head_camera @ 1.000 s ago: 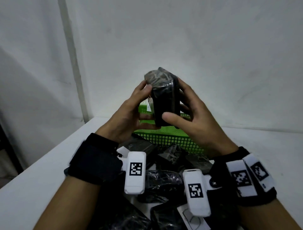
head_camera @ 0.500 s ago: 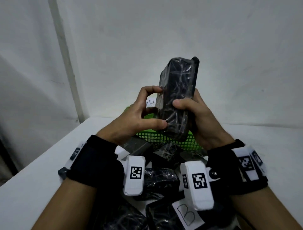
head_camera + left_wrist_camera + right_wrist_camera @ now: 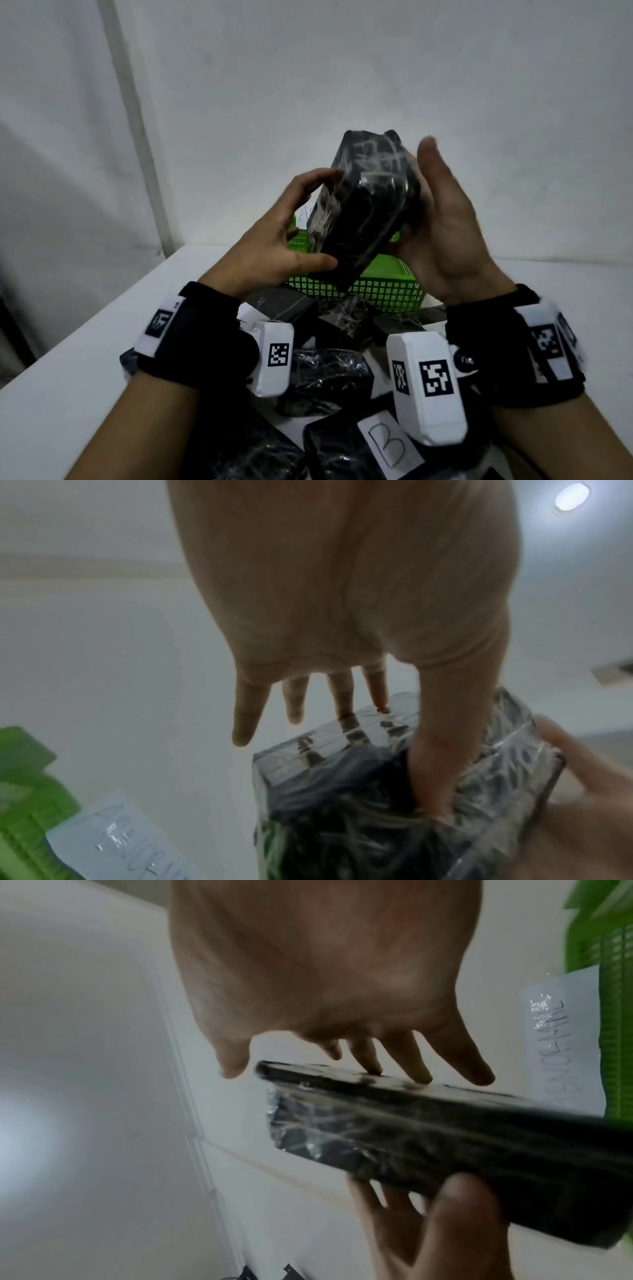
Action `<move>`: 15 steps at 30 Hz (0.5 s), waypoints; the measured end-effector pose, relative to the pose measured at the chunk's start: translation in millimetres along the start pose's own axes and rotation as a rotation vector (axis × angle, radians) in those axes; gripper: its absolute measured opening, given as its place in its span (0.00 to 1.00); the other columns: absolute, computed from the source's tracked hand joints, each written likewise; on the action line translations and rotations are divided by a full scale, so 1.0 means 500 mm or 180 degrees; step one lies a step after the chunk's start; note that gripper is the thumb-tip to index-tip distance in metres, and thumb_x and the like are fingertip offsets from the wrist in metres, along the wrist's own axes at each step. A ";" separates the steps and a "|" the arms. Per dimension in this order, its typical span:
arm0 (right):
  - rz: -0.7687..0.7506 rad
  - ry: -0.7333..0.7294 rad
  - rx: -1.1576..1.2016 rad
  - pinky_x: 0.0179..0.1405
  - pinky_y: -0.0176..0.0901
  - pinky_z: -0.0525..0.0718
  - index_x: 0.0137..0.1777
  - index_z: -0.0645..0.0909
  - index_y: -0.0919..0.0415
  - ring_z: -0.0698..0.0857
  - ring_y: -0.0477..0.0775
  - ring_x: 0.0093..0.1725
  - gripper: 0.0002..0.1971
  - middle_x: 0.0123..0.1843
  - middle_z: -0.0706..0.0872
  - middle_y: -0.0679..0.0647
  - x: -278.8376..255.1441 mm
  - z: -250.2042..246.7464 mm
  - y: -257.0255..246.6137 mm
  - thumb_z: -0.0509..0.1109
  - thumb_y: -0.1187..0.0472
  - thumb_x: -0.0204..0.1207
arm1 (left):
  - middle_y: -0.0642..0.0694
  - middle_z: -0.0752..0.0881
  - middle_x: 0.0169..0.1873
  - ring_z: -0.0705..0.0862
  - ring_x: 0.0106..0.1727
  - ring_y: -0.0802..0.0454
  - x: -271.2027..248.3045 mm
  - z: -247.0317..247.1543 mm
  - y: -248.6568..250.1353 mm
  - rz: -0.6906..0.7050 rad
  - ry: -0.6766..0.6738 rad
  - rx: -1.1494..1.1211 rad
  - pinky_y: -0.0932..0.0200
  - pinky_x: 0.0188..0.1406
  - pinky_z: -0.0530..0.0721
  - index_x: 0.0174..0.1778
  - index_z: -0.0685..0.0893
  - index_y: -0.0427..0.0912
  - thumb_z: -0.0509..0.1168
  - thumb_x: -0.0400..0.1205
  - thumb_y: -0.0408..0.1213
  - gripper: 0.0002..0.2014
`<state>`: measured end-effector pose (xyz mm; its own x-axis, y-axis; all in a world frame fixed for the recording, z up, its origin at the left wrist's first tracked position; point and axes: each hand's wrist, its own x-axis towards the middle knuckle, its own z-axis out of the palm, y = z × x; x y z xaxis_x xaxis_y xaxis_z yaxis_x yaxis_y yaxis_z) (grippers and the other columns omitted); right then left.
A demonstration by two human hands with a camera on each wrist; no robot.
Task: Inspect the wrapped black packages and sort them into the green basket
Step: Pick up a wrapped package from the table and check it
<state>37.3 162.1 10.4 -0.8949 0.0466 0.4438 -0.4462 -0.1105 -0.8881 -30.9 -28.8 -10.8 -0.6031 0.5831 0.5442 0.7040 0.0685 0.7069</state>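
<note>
- The left hand [image 3: 274,250] pinches the package [image 3: 363,212] between thumb and fingers.
- The right hand [image 3: 445,233] lies flat, fingers straight, against its right side.
- The package is raised and tilted, on the near side of the green basket [image 3: 383,287].

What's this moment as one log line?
step: inspect | package: raised, tilted | left hand: grips it | right hand: flat against it
</note>
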 end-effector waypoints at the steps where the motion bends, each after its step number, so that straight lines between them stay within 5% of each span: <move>1: -0.0022 0.0032 0.0019 0.60 0.63 0.87 0.77 0.77 0.48 0.86 0.58 0.69 0.28 0.69 0.88 0.54 0.001 -0.001 0.002 0.63 0.40 0.79 | 0.81 0.68 0.73 0.65 0.77 0.77 0.001 0.003 -0.001 0.0033 -0.0034 0.0169 0.72 0.66 0.75 0.75 0.65 0.74 0.78 0.72 0.26 0.47; 5: -0.0235 0.0184 0.0062 0.45 0.49 0.88 0.81 0.72 0.48 0.90 0.53 0.55 0.37 0.66 0.88 0.55 0.009 -0.006 0.017 0.72 0.61 0.68 | 0.67 0.71 0.78 0.69 0.81 0.63 0.000 0.012 -0.003 0.0026 -0.0005 0.0142 0.49 0.78 0.75 0.78 0.67 0.64 0.71 0.80 0.28 0.37; 9: -0.0652 0.0087 -0.0129 0.48 0.51 0.90 0.75 0.72 0.44 0.91 0.53 0.52 0.39 0.69 0.86 0.60 0.004 -0.003 0.021 0.73 0.71 0.64 | 0.54 0.78 0.76 0.83 0.71 0.53 0.000 0.022 0.004 -0.0042 0.0325 -0.0225 0.41 0.68 0.84 0.69 0.72 0.61 0.66 0.81 0.28 0.27; 12: -0.0909 0.0010 -0.0296 0.49 0.51 0.90 0.75 0.70 0.45 0.92 0.52 0.55 0.40 0.73 0.83 0.62 -0.002 0.003 0.034 0.71 0.76 0.65 | 0.52 0.79 0.76 0.79 0.76 0.52 0.004 0.022 -0.001 0.0046 0.0292 -0.0392 0.45 0.72 0.81 0.68 0.72 0.56 0.64 0.80 0.28 0.23; 15: -0.0956 -0.0159 -0.0326 0.52 0.58 0.91 0.72 0.69 0.46 0.91 0.53 0.57 0.41 0.77 0.78 0.61 -0.003 0.002 0.039 0.72 0.80 0.63 | 0.56 0.80 0.74 0.80 0.74 0.54 0.008 0.018 0.001 0.0083 0.0555 -0.0677 0.53 0.63 0.86 0.61 0.77 0.52 0.57 0.88 0.29 0.13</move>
<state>30.0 158.9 -7.2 -0.7226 0.0128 0.6911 -0.6912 0.0015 -0.7227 -30.0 -19.1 -12.3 -0.6543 0.4329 0.6200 0.6367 -0.1269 0.7606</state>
